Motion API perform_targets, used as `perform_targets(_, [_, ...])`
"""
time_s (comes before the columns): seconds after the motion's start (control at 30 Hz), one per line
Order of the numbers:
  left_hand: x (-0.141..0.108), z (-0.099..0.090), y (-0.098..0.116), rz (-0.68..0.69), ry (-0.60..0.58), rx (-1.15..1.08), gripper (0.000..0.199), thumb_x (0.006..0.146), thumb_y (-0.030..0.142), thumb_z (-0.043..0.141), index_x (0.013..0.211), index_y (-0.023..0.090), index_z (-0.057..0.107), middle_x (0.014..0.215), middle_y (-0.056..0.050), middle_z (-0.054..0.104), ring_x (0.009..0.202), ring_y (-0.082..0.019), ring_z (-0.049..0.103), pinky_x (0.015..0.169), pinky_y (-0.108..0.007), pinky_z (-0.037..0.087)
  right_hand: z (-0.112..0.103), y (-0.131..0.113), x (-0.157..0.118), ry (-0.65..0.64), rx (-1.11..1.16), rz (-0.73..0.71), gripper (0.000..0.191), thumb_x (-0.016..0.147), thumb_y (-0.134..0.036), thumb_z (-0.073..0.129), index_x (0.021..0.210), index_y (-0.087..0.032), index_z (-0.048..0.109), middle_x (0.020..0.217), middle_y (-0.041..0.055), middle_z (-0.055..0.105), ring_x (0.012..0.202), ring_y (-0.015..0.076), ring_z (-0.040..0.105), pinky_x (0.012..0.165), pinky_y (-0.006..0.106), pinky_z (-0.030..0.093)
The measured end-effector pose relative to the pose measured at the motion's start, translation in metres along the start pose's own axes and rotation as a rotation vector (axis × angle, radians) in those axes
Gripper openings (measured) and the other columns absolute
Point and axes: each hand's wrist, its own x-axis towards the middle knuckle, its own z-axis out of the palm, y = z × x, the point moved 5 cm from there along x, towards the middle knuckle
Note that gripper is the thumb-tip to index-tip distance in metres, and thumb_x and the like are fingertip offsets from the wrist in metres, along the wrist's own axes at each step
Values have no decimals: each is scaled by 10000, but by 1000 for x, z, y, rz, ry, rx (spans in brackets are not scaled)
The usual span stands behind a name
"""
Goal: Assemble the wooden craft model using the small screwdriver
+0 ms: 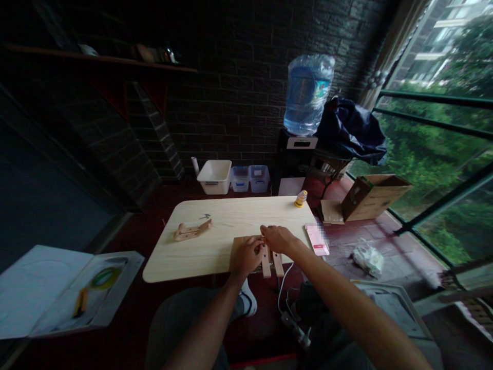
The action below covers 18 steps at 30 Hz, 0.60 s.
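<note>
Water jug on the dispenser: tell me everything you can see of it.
The jug looks like blue plastic, inside loose, wrinkled clear wrap, with a greenish label toward its right side. It sits vertically on the black dispenser, before the brick wall, beside a dark blue sheet. Its fill level is unclear.

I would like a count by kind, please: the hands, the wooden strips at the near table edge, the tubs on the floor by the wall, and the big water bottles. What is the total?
Hands, left hand and right hand: 2
Wooden strips: 2
White tub: 1
Clear tubs: 2
Big water bottle: 1
Total: 8
</note>
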Motion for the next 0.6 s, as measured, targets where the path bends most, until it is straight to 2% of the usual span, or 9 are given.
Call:
perform_targets(0.23, [1, 1, -2, 0, 7, -31, 147, 925, 220, 563, 1008, 237, 683, 1094, -33, 696, 1016, -178, 638, 905, -297, 492, 7, 7, 5, -2, 61, 84, 351, 1029, -325, 461, 1310, -114, 467, 1138, 216, 710, 1056, 283, 712, 838, 349, 544])
perform_targets(0.33, [0, -1, 0, -7, 26, -33, 111, 915, 214, 579, 976, 230, 670, 1069, -36, 697, 995, -179, 639, 897, -298, 487, 3, 6, 3, -12, 66, 76, 383, 1022, -331, 470, 1332, -108, 459, 1149, 214, 710, 1070, 290, 707, 838, 354, 543])
perform_targets(0.5, [0, -1, 1, 2, 23, -48, 108, 917, 207, 578, 988, 234, 655, 1068, -30, 694, 995, -168, 639, 904, -289, 484, -8, 4, -3, -17, 26, 5, 304, 1003, -266, 484, 1297, -191, 496, 1193, 166, 708, 1095, 278, 698, 849, 356, 535])
perform_targets(0.6, [0, -2, 1, -11, 18, -35, 106, 923, 216, 571, 989, 234, 652, 1081, -31, 695, 1003, -171, 640, 917, -293, 480, -6, 2, -4, -24, 35, 1, 300, 1009, -243, 469, 1302, -180, 481, 1189, 175, 708, 1097, 267, 698, 849, 343, 534])
